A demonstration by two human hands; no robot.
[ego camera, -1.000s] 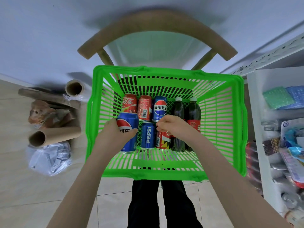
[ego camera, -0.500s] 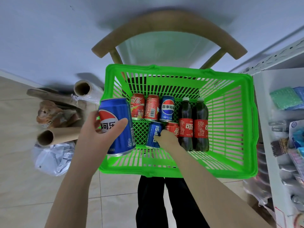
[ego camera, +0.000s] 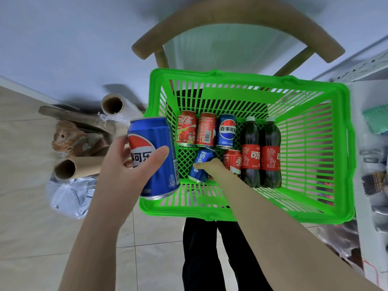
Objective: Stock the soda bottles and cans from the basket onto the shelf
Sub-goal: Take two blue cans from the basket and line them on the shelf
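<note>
— What is being held by the left hand point(ego camera: 123, 171)?
— A blue Pepsi can point(ego camera: 154, 156) is being gripped over the green basket's point(ego camera: 247, 215) left rim.
— And the right hand point(ego camera: 212, 166)?
— A second blue can point(ego camera: 200, 162) is being grasped inside it, beside a red can point(ego camera: 232, 160) and two cola bottles point(ego camera: 251, 152).

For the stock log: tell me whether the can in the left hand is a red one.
No, the can gripped in the left hand is blue with a Pepsi logo, not red.
</note>
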